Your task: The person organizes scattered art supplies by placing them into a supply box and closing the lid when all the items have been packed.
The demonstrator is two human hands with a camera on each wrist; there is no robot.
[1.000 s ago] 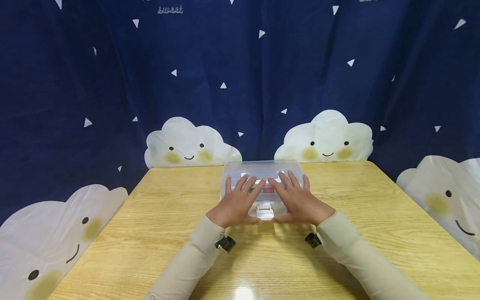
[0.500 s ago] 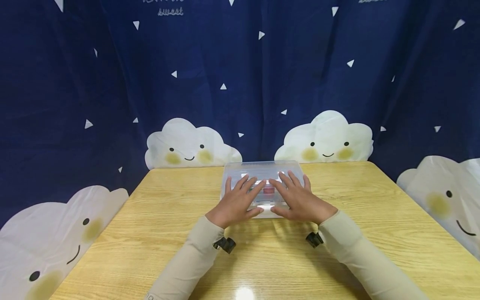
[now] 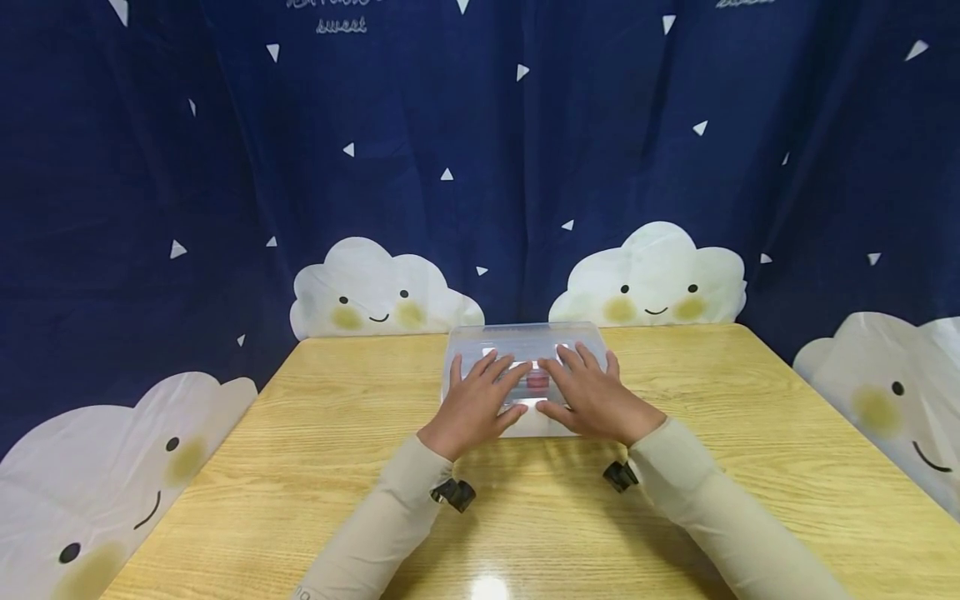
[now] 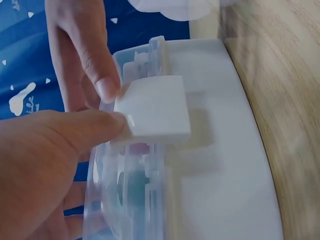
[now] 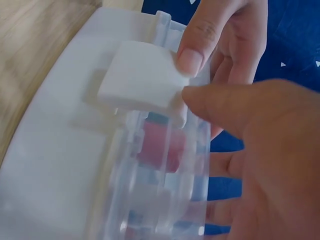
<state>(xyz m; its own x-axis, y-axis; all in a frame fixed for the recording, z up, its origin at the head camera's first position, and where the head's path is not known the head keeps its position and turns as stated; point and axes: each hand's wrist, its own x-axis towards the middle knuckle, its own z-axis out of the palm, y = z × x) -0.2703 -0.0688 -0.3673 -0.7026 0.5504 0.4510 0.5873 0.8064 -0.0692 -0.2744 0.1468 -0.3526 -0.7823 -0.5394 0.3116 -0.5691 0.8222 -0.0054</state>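
A plastic box with a clear lid [image 3: 517, 335] and a white base [image 4: 225, 150] stands at the far middle of the wooden table. My left hand [image 3: 472, 408] and right hand [image 3: 600, 402] rest over the lid from both sides, fingers spread. Both wrist views show a white latch [image 4: 155, 107] at the box's front, swung outward from the base. Each thumb touches the latch's upper edge, left thumb [image 4: 95, 127] and right thumb [image 5: 215, 102]. A red item [image 5: 162, 147] shows through the clear plastic, and a greenish one [image 4: 135, 190] too. Other contents are blurred.
The wooden table [image 3: 322, 467] extends to both sides and in front of the box. Behind it hangs a dark blue curtain [image 3: 420, 125] with white triangles and cloud faces. A small black wrist camera [image 3: 453, 494] is worn at each cuff.
The latch, lying down against the box's front a second ago, now stands lifted outward. Both thumbs have moved up with it, while the other fingers stay on the lid.
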